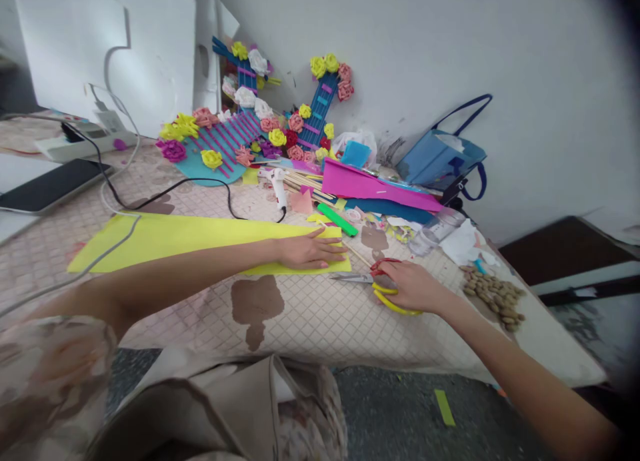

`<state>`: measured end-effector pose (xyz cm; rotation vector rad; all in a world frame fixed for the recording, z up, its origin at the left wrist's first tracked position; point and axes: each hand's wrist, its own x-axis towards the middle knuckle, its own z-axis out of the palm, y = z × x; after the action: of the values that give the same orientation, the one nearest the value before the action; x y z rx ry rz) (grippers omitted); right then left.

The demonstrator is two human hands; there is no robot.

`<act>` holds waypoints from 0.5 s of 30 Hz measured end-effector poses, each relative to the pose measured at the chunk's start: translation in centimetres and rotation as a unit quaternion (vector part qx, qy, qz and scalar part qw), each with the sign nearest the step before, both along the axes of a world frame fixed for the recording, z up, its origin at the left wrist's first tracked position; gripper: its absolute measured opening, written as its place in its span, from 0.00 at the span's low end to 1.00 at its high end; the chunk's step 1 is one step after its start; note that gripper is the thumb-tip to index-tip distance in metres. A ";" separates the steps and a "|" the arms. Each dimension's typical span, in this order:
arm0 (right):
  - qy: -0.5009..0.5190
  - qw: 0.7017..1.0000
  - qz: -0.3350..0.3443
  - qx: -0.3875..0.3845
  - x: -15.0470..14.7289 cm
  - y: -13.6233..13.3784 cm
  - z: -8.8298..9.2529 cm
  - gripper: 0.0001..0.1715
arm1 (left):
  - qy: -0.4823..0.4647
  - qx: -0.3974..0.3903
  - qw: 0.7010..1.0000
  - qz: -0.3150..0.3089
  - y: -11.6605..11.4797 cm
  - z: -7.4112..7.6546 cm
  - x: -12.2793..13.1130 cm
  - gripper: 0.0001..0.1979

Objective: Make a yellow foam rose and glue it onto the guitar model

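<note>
A long yellow sheet (170, 238) lies across the table in front of me. My left hand (311, 249) rests flat on its right end, fingers stretched out. To the right, my right hand (407, 284) is closed on scissors (395, 302) with red and yellow handles. The metal blades lie low over the tablecloth and point left, just below the sheet's right corner. A thin wooden stick (357, 254) reaches from near the sheet's corner toward the scissors. Beyond the sheet is a bright green roll (337, 220).
Behind are a white glue gun (278, 188), wooden sticks, magenta paper (375, 186) and a flower-covered decoration (225, 141). Peanuts (495, 296) lie at the right. A grey cable (115, 244) crosses the sheet's left part; a tablet (57, 184) sits far left.
</note>
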<state>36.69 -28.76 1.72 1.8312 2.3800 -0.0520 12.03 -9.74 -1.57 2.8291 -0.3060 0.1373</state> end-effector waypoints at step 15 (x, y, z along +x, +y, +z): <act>-0.006 1.000 -0.004 0.003 0.5 -0.3 0.4 0.21 | 0.004 0.009 1.000 0.023 1.6 -1.0 -2.1 0.23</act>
<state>37.15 -29.01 2.09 1.8393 2.3663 -0.0341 9.96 -8.18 -2.59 2.8543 -0.2415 0.1342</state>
